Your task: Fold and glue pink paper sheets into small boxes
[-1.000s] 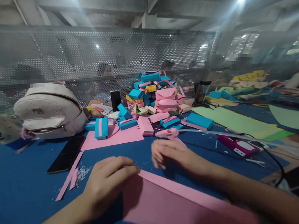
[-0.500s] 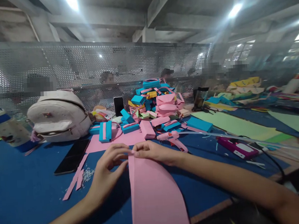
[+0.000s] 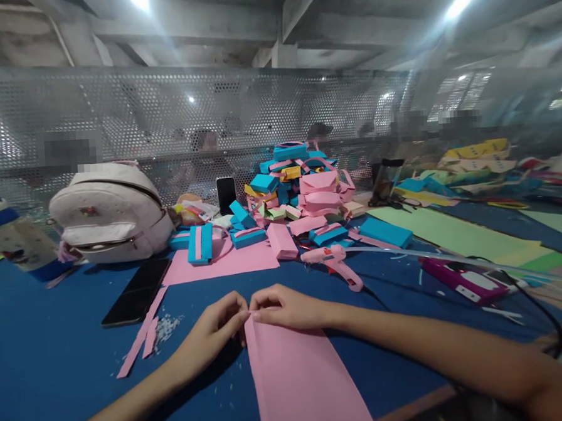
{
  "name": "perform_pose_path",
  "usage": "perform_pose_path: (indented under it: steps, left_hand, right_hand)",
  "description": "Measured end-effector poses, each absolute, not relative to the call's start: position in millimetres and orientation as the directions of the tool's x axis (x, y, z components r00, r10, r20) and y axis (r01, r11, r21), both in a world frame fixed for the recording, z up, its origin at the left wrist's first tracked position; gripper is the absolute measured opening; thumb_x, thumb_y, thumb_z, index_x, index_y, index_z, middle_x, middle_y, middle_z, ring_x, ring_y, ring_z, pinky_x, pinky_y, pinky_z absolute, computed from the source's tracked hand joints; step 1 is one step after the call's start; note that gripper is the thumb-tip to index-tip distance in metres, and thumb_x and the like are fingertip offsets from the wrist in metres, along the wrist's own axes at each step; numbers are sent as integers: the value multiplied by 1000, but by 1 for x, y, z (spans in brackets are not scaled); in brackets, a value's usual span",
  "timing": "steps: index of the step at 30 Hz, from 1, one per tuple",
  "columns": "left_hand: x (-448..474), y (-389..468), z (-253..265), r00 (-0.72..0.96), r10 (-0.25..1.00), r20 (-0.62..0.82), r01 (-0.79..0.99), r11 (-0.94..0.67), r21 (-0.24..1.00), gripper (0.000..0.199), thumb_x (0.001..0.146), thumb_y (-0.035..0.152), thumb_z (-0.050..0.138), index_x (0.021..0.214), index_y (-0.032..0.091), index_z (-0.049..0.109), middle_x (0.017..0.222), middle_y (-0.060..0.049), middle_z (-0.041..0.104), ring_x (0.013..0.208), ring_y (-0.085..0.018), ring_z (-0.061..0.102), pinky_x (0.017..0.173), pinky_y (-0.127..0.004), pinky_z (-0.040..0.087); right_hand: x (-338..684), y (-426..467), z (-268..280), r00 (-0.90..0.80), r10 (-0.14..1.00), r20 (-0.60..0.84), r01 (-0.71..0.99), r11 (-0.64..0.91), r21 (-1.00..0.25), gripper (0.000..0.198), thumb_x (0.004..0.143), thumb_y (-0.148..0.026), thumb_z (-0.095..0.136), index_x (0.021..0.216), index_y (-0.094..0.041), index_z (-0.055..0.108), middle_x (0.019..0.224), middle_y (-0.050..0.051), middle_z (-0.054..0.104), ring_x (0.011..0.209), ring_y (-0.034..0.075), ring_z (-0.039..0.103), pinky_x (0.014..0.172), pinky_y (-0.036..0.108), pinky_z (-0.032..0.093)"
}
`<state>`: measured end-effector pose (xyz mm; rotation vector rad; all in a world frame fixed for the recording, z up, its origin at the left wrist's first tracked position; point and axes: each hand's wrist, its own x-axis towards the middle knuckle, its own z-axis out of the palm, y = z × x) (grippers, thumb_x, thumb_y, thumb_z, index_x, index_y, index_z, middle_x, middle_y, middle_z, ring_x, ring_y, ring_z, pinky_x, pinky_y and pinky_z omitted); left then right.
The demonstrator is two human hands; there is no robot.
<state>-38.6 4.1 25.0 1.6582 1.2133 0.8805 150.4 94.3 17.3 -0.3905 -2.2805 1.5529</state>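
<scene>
A large pink paper sheet (image 3: 308,378) hangs toward me over the near part of the table, with a narrow crease or fold along its left edge. My right hand (image 3: 286,307) pinches its far edge near the top left corner, thumb on top and fingers curled. Close beside it, my left hand (image 3: 221,320) has its fingers bent and its thumb and fingertips pressed at that same corner. The sheet's near end runs out of view at the bottom.
Beyond my hands lie a pink glue gun (image 3: 333,261), a dark phone (image 3: 137,293), pink paper strips (image 3: 140,343) and a heap of small blue and pink paper boxes (image 3: 320,193). A white backpack (image 3: 106,213) and a bottle (image 3: 23,243) stand left; a purple device (image 3: 463,279) lies right.
Both hands have come nearer to me with the paper's far edge. My left fingers, earlier loosely spread beside the corner, have closed onto it. The view has shifted slightly.
</scene>
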Motion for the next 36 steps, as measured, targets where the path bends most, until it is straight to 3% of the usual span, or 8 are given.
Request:
perform_pose_path:
  steps: [7,18,28,36]
  left_hand:
    - [-36,-2,28,268,962,51,438,-169,883,31,95,47,44,83,19,50,72,3,52,67,-13,48,63,-23,38]
    - [-36,-6,36,261,948,180,529,-296,796,29,95,41,44,79,18,52,76,1,54,71,-14,49,66,-24,39]
    - [-34,-8,39,213,963,163,469,-247,848,27,94,41,47,81,18,54,73,2,53,69,-13,50,65,-23,40]
    - [-35,-9,40,245,939,239,546,-338,767,27,95,38,47,81,18,57,78,0,59,73,-15,54,69,-25,42]
  right_hand:
    - [152,84,19,-879,443,174,27,411,-911,23,91,-37,55,83,-16,60,81,-1,58,76,14,52,69,23,39]
    - [150,82,19,-876,451,169,-10,335,-942,24,90,-39,57,82,-17,59,80,-1,57,76,14,53,70,23,39]
    - [152,81,23,-871,453,190,-44,314,-949,26,91,-41,58,84,-17,61,81,-1,59,78,14,54,72,24,41]
    - [152,80,22,-866,455,208,-70,301,-951,23,90,-38,58,82,-17,60,79,-2,57,77,14,53,73,24,40]
